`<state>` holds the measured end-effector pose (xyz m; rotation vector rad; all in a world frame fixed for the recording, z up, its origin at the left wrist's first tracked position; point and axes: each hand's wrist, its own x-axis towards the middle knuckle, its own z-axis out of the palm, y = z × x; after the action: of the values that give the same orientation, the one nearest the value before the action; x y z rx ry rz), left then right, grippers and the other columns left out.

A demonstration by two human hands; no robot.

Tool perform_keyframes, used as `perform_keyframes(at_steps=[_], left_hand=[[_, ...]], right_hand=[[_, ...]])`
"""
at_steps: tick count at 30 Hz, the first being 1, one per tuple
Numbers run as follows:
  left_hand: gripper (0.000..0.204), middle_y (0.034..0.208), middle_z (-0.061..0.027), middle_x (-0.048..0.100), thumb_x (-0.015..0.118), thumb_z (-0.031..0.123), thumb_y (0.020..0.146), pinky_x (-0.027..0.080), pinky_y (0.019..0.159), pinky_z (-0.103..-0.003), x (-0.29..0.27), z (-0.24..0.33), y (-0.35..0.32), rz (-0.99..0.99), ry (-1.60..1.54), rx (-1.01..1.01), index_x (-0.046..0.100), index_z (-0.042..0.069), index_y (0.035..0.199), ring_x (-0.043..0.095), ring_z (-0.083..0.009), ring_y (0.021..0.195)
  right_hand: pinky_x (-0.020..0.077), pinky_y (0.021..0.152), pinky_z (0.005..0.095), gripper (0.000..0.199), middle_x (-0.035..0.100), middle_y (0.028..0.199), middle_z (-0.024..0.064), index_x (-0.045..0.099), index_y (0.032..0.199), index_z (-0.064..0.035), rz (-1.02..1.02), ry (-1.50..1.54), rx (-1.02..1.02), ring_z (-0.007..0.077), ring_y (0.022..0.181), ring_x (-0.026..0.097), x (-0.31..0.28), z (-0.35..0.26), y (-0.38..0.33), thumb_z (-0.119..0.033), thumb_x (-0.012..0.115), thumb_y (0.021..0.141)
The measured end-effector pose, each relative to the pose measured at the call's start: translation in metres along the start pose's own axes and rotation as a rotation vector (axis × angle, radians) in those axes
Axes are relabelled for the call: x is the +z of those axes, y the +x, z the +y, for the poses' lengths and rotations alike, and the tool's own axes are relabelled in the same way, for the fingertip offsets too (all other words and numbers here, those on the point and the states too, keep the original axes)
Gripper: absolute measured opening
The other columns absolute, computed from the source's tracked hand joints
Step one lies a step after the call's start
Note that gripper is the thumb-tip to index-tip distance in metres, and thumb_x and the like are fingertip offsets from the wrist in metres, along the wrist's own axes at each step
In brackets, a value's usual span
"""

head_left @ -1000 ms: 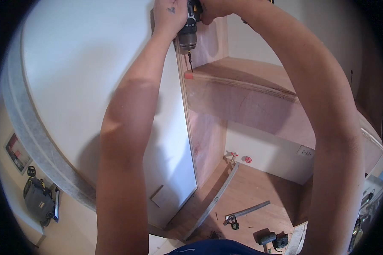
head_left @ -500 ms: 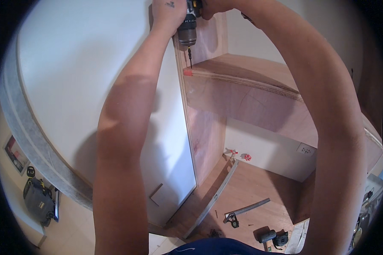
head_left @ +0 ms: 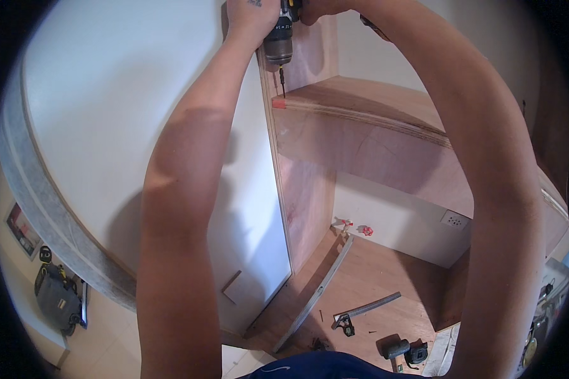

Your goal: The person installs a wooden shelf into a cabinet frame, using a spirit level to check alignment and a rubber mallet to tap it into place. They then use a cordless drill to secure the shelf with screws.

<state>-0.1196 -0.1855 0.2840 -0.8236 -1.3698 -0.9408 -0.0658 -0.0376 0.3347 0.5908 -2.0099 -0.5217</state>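
Observation:
At the top of the view a black cordless drill points straight down, partly cut off by the upper edge. Its thin bit meets the front left corner of a plywood shelf, beside a small red patch. My left hand is closed against the drill's left side. From the right, my right hand grips the drill, its fingers partly out of frame. Both my forearms reach far up through the picture.
A white panel stands left of the shelf. Below, on the cabinet's wooden floor, lie a long metal bar, a combination square, a mallet, a tape measure and screws. Red valve handles and a socket sit behind.
Almost nothing differs. The view has shifted very slightly, while both hands stay on the drill and its bit stays at the shelf corner.

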Motion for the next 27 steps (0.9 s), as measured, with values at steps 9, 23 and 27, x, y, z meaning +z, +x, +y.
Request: perform_keyframes(at_steps=[9,23,27], left_hand=[[0.037,0.099,-0.0122,0.075,0.053,0.033,0.108,0.053,0.086,-0.033,-0.001,0.0,-0.001,0.004,-0.06,-0.008,0.07,0.002,0.118,0.069,-0.0195,0.093],[0.038,0.101,-0.0149,0.075,0.053,0.034,0.108,0.053,0.089,-0.036,0.001,-0.001,-0.005,0.056,0.069,0.028,0.071,0.002,0.117,0.07,-0.0242,0.096],[0.037,0.102,-0.0148,0.075,0.053,0.034,0.108,0.052,0.089,-0.036,0.002,-0.004,-0.006,0.062,0.03,0.023,0.071,0.002,0.116,0.07,-0.0242,0.096]], right_hand=[[0.0585,0.084,0.0456,0.074,0.076,0.102,0.0191,0.068,0.12,-0.0024,0.024,-0.057,0.013,0.0376,0.094,0.074,0.004,-0.003,0.004,-0.038,0.094,0.061],[0.0581,0.084,0.046,0.072,0.076,0.102,0.0198,0.067,0.118,-0.0019,0.012,-0.023,-0.001,0.0383,0.094,0.073,0.007,-0.002,0.001,-0.036,0.094,0.061],[0.0578,0.085,0.0455,0.071,0.076,0.103,0.0196,0.068,0.118,-0.0023,0.001,-0.021,0.004,0.0379,0.096,0.073,0.005,-0.005,0.001,-0.035,0.093,0.06]])
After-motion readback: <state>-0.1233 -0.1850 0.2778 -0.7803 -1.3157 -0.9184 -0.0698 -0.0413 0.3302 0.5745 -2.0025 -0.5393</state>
